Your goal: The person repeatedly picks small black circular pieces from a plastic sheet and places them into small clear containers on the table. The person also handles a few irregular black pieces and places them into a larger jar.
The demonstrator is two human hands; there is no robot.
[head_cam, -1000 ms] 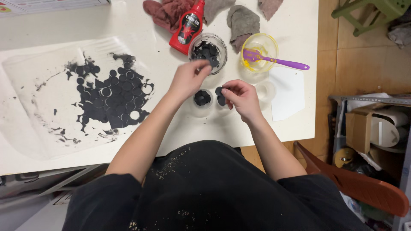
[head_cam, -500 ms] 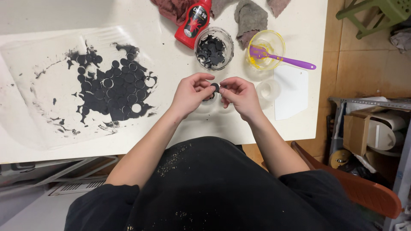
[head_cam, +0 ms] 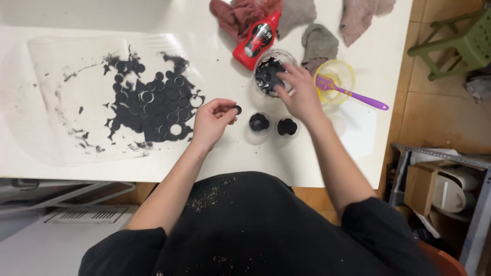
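Observation:
My left hand (head_cam: 212,121) hovers over the white table (head_cam: 194,158) and pinches a small black disc (head_cam: 238,109) between thumb and fingers. My right hand (head_cam: 299,92) reaches into a clear round container (head_cam: 266,76) of black pieces, its fingertips among them; whether it grips one I cannot tell. Two small clear cups with black blobs (head_cam: 259,122) (head_cam: 287,127) stand between my hands. A clear plastic sheet (head_cam: 66,102) to the left carries several black discs (head_cam: 156,107) lying in black smears.
A red squeeze bottle (head_cam: 255,41) lies behind the container. A yellow bowl (head_cam: 337,71) holds a purple spoon (head_cam: 358,97). Reddish and grey rags (head_cam: 317,36) lie along the far edge. A green stool (head_cam: 460,41) and a metal shelf (head_cam: 445,189) stand to the right.
My hands were together over the small cups. My right hand has moved up into the clear container, and my left hand has drawn left, keeping a black disc.

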